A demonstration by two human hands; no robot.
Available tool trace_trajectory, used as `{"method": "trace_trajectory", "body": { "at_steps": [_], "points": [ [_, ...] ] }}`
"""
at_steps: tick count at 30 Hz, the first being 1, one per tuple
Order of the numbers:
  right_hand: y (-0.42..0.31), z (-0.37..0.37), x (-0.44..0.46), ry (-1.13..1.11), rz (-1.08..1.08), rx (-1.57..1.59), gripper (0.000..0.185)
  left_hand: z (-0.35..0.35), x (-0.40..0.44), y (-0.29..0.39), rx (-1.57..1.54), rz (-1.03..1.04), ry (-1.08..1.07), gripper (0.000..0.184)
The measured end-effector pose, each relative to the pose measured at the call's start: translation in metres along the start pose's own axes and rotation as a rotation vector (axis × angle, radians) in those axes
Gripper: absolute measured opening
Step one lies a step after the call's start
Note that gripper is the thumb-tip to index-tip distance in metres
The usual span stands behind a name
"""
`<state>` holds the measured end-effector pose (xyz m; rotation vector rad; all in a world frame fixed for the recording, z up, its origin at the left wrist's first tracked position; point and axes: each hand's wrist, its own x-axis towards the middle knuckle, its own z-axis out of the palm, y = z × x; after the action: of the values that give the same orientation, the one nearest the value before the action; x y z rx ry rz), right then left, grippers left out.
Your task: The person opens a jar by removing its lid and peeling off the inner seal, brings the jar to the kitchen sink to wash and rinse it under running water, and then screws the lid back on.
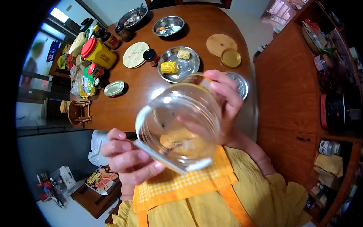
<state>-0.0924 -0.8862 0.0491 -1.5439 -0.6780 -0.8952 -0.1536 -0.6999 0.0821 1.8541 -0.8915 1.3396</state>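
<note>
A large clear jar, round and ridged around its neck, is held tilted in front of the wearer's chest, above the near edge of the table, its wide mouth facing the camera. Whether it is glass or plastic cannot be told. The right hand curls around its far end, fingers closed against the smooth wall. The left hand is half curled, fingertips at a flat, pale strip along the rim; whether it grips cannot be told. A checked cloth apron lies below.

Beyond the jar, a shiny steel plate holds yellow corn and a paler, rough-textured piece. To its right, a golden disc overlaps a round wooden board near the table's curved edge. Leftward, glossy brown wood of the table separates the jar from an oval tin.
</note>
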Motion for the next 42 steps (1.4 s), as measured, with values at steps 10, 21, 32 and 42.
{"method": "trace_trajectory", "body": {
  "at_steps": [10, 21, 32, 42],
  "points": [
    [-0.052, -0.017, 0.041, 0.178, 0.209, 0.69, 0.058, 0.022, 0.044, 0.033, 0.072, 0.243, 0.516, 0.031],
    [-0.027, -0.008, 0.03, -0.041, 0.016, 0.208, 0.073, 0.012, 0.035, 0.023, 0.06, 0.129, 0.308, 0.027],
    [0.015, -0.005, -0.021, -0.372, 0.313, -0.026, 0.092, -0.018, 0.03, 0.004, 0.017, -0.298, -0.428, 0.043],
    [0.018, -0.006, -0.029, -0.434, 0.106, -0.307, 0.09, -0.013, 0.055, 0.015, 0.232, -0.507, -0.736, 0.033]
  ]
}}
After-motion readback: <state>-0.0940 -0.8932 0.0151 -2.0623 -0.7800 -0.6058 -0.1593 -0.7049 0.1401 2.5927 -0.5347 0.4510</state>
